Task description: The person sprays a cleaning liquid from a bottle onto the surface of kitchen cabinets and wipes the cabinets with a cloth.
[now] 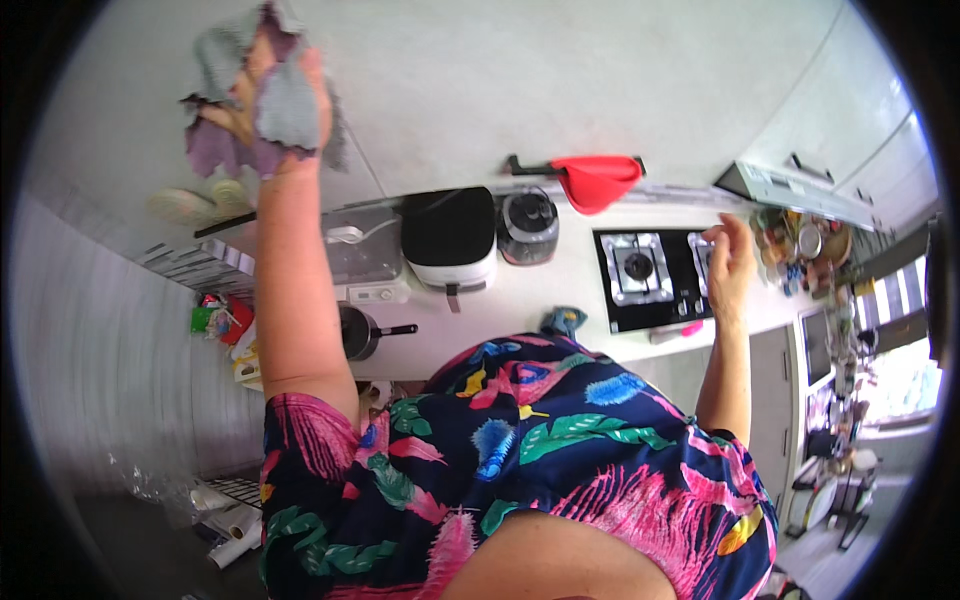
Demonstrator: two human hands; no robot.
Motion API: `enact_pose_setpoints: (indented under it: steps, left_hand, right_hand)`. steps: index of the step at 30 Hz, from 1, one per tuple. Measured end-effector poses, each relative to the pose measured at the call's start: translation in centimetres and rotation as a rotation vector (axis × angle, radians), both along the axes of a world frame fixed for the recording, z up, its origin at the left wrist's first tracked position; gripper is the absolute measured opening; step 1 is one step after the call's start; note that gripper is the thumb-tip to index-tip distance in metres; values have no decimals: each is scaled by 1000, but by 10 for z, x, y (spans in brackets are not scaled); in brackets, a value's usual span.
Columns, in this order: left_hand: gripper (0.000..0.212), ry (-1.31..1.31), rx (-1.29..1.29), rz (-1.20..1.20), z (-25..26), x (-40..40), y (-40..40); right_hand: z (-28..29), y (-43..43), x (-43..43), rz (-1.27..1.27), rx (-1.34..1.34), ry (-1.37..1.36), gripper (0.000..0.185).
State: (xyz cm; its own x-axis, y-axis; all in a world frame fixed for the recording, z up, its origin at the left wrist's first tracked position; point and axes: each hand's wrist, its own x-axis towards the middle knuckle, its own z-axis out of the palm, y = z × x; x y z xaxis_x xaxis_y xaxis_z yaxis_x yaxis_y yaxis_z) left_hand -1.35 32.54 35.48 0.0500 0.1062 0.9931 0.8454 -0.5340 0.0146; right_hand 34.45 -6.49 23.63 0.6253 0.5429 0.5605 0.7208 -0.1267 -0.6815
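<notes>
At the upper left, my left hand is raised against a pale cabinet door with a grey and purple cloth in it. Folds of the ragged-edged cloth hang around the fingers and wrist. On the right, my right hand is held out empty, its fingers apart and slightly bent, in front of the black gas hob. A red cloth or mitt hangs from a black handle at the lower edge of the cabinets.
Along the white counter stand a black-topped white appliance, a dark round appliance and a black saucepan. A crumpled blue cloth lies near the counter's front. A range hood juts out at right.
</notes>
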Motion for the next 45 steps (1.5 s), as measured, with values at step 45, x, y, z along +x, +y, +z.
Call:
enact_pose_setpoints:
  steps: [45]
  left_hand:
    - [57,186,167,142,87,-77,16]
  right_hand:
    - [-437,-174,152,-651,-125,907,85]
